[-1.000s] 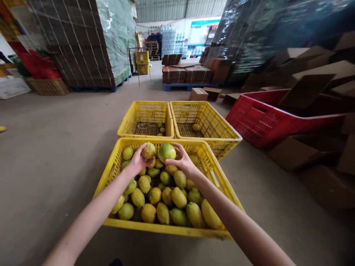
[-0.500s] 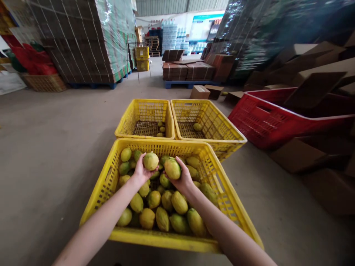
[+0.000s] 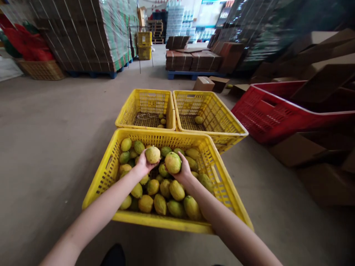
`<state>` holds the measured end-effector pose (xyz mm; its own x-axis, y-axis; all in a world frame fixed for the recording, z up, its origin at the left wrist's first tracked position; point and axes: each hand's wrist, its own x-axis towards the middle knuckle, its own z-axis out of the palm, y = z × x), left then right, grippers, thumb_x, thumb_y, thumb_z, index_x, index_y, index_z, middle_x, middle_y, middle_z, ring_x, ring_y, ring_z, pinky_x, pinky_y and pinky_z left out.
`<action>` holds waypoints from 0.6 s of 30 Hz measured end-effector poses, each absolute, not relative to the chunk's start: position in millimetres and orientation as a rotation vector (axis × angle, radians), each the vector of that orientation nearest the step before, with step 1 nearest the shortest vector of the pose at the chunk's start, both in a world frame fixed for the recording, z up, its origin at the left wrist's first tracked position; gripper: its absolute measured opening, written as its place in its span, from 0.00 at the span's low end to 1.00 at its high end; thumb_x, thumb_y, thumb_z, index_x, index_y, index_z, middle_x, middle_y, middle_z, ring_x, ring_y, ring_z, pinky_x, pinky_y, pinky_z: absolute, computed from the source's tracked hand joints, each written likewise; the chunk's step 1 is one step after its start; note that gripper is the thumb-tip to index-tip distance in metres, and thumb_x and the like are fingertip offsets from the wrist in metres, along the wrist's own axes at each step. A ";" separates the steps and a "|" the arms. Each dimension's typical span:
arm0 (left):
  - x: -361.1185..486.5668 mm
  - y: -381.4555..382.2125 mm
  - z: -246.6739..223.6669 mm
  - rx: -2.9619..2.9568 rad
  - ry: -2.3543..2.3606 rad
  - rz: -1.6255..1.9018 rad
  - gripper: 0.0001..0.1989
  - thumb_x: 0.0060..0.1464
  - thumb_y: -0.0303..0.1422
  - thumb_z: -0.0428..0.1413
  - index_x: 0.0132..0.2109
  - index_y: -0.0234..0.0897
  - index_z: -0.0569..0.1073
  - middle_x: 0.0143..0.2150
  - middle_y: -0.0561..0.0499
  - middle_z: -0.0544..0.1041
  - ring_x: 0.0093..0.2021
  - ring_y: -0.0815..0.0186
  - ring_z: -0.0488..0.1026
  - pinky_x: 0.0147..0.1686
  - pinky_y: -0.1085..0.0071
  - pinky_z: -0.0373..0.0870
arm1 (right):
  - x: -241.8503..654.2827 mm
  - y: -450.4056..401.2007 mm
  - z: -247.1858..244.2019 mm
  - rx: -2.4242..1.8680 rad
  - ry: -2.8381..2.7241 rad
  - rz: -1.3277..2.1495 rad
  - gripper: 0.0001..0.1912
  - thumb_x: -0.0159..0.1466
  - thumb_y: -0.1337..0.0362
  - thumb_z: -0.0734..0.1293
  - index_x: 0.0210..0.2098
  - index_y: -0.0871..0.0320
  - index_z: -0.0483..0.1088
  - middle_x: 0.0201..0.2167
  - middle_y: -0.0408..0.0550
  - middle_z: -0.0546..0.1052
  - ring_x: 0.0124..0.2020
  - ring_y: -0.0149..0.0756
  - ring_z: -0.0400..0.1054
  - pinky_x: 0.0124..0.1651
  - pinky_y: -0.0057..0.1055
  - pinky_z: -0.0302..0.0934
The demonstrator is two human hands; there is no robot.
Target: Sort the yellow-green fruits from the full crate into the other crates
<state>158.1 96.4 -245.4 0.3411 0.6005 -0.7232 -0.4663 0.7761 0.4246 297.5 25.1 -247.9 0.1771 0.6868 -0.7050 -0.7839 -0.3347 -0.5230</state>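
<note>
My left hand [image 3: 142, 165] is wrapped round a yellow-green papaya [image 3: 152, 154], cupping it from below and the left. In my right hand [image 3: 185, 171] sits another papaya [image 3: 172, 162], greener at the rim, its blunt end facing me. Both fruits are held a short way apart above the large yellow crate [image 3: 163, 220]. Below them, several loose papayas [image 3: 176, 190] in yellow and green cover the crate's bottom. My forearms hide part of the fruit at both sides.
Behind stand two more yellow crates, the left crate [image 3: 119, 114] with a few fruits and the right crate [image 3: 233, 135] with one. A red crate [image 3: 257, 111] and cardboard boxes [image 3: 301, 149] lie to the right. Wrapped stacks [image 3: 80, 37] rise farther back.
The view has tipped downward, and a dark shoe shows at the bottom. The right papaya has turned so its end points at me; the left one has rolled slightly. Both stay held.
</note>
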 end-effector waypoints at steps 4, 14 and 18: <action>156.1 97.1 -240.1 0.124 0.993 0.702 0.21 0.67 0.41 0.43 0.58 0.34 0.69 0.32 0.45 0.77 0.26 0.63 0.76 0.23 0.71 0.74 | 300.6 24.8 -250.1 -1.187 0.195 1.497 0.16 0.66 0.50 0.60 0.32 0.55 0.67 0.20 0.45 0.76 0.22 0.39 0.73 0.26 0.34 0.70; 153.9 96.6 -233.8 0.139 0.968 0.784 0.15 0.63 0.41 0.51 0.49 0.36 0.72 0.27 0.49 0.77 0.25 0.62 0.77 0.24 0.69 0.77 | 297.7 26.3 -247.9 -0.970 0.132 1.451 0.08 0.64 0.58 0.66 0.34 0.55 0.72 0.22 0.45 0.78 0.25 0.38 0.74 0.28 0.32 0.72; 153.2 97.4 -237.9 0.186 0.945 0.708 0.22 0.65 0.42 0.45 0.51 0.30 0.73 0.26 0.45 0.77 0.23 0.62 0.75 0.20 0.71 0.73 | 297.8 27.1 -250.8 -1.044 0.186 1.485 0.11 0.66 0.56 0.63 0.33 0.56 0.71 0.20 0.46 0.76 0.26 0.40 0.74 0.30 0.36 0.73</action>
<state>153.2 97.4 -237.9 0.3819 0.6287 -0.6774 -0.4726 0.7627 0.4415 297.8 27.1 -250.8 0.1581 0.7148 -0.6813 -0.8607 -0.2383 -0.4498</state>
